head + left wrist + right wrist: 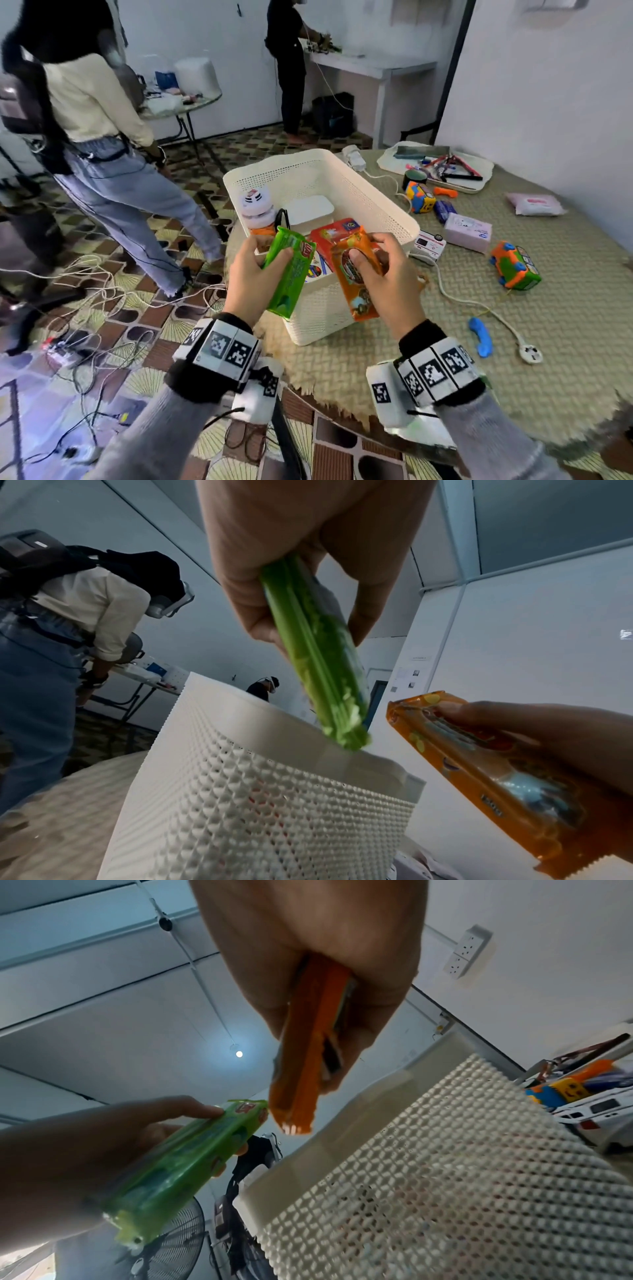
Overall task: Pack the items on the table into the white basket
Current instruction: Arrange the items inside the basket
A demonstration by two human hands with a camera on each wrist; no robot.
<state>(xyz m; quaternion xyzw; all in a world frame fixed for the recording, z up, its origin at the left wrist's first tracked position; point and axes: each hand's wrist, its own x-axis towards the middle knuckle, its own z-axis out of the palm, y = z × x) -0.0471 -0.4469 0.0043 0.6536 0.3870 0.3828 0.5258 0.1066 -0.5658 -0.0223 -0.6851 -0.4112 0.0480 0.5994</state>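
Left hand (251, 274) gripping green packet (289, 272), right hand (383, 274) gripping orange packet (358, 274), both over white basket (376, 205) part filled beneath them, toys and boxes beyond right hand unpacked.

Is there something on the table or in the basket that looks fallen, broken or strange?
Nothing looks broken or spilled. The orange toy truck lies on its side on the mat, and a white cable trails loose across the table. The left hand and right hand hold their packets over the basket.
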